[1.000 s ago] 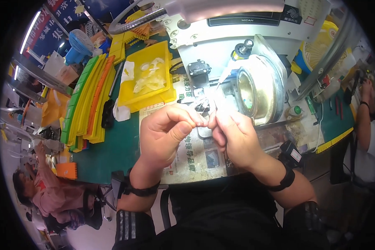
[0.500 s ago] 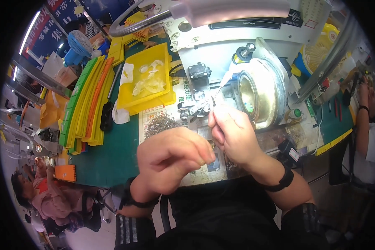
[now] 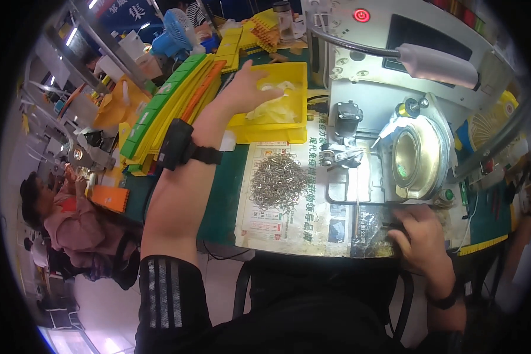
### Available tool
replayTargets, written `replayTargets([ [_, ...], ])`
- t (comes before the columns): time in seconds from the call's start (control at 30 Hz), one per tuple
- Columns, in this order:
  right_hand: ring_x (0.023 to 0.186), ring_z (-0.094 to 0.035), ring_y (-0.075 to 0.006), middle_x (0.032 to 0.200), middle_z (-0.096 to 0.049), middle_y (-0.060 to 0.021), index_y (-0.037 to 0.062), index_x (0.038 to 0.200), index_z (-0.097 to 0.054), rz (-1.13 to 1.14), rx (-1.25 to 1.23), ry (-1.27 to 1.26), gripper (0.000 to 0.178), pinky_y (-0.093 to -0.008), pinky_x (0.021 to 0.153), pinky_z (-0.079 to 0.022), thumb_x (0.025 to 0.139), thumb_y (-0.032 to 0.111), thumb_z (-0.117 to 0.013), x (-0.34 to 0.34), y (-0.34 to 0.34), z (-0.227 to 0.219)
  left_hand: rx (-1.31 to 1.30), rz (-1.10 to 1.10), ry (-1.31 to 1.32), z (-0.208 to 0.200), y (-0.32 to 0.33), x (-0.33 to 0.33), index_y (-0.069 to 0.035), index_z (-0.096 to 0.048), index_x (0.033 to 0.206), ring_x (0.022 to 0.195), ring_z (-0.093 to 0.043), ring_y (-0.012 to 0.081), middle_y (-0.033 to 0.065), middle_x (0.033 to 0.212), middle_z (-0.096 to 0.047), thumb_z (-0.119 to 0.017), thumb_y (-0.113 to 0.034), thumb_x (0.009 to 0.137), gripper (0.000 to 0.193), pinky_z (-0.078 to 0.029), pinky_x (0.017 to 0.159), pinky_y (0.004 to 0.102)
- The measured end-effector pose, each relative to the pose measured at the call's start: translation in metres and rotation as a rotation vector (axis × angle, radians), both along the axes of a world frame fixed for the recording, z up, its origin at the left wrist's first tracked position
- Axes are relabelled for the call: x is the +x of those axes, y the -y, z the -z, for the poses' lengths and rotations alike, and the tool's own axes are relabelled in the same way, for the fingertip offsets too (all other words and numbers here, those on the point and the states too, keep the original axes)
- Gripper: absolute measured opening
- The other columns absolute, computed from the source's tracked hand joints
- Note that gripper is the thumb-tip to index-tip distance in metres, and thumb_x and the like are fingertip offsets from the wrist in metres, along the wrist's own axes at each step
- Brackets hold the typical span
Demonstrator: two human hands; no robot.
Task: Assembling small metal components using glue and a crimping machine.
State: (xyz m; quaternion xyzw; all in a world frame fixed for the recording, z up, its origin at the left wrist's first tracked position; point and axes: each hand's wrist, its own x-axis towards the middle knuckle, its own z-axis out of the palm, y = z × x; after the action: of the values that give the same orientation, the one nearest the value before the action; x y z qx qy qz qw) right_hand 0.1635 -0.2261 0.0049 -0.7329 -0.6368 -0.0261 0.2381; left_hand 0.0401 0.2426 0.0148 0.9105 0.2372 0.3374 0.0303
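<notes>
My left hand [image 3: 248, 91] reaches over the yellow plastic tray [image 3: 298, 133], fingers spread and nothing visible in them. Inside the tray lie thin whitish pieces [image 3: 269, 112], partly behind the hand. At the bench's front edge, my right hand [image 3: 423, 237] is low with its fingers bent. Something dark shows between its thumb and fingers, too small to make out. Beyond that hand stands the white bench machine, with a lit round metal ring [image 3: 408, 162] and a small clamp mechanism [image 3: 342, 154]. A heap of small metal pieces [image 3: 279, 182] lies on the printed sheet between my hands.
Green, yellow and orange strips [image 3: 171, 112] are stacked left of the tray, beneath my left forearm. A white lamp head [image 3: 439, 65] on a bendable arm hangs over the machine. A blue fan [image 3: 178, 29] stands far left. A co-worker [image 3: 71, 218] sits at the left.
My hands have parted: the left went far and left over the tray, the right came down to the bench's front edge. The view has shifted, so the bench appears further right.
</notes>
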Motion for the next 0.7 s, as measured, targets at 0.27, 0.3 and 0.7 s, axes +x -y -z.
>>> replayTargets([
  [0.27,0.086,-0.064,-0.0340,0.096,-0.066,-0.0152,0.0032,0.109,-0.067,-0.147,0.144,-0.267,0.038,-0.0391,0.076,-0.051,0.077,0.017,-0.083,-0.011,-0.008,-0.011,-0.256,0.118,0.178,-0.019,0.039,-0.023,0.000,-0.073,0.101,0.087,-0.070,0.0247,0.0111,0.088,-0.073,-0.067,-0.029,0.094,0.030,-0.052,0.083,0.0376],
  [0.3,0.089,-0.065,-0.0330,0.098,-0.067,-0.0145,0.0027,0.109,-0.067,-0.181,0.155,-0.376,0.035,-0.0376,0.078,-0.052,0.080,0.016,-0.082,-0.015,-0.014,-0.007,-0.604,0.134,0.077,-0.025,0.055,-0.026,-0.001,-0.072,0.104,0.088,-0.070,0.0231,0.0106,0.091,-0.073,-0.070,-0.025,0.092,0.027,-0.052,0.083,0.0347],
  [0.7,0.064,-0.044,-0.0024,0.077,-0.051,0.0042,0.0039,0.110,-0.055,0.087,0.665,-1.379,0.017,-0.0195,0.056,-0.037,0.106,0.020,-0.055,-0.047,-0.129,0.012,-0.594,0.519,-0.193,0.005,0.188,-0.033,0.000,-0.068,0.092,0.077,-0.065,0.0294,0.0153,0.083,-0.066,-0.070,-0.023,0.090,0.023,-0.049,0.068,0.0379],
])
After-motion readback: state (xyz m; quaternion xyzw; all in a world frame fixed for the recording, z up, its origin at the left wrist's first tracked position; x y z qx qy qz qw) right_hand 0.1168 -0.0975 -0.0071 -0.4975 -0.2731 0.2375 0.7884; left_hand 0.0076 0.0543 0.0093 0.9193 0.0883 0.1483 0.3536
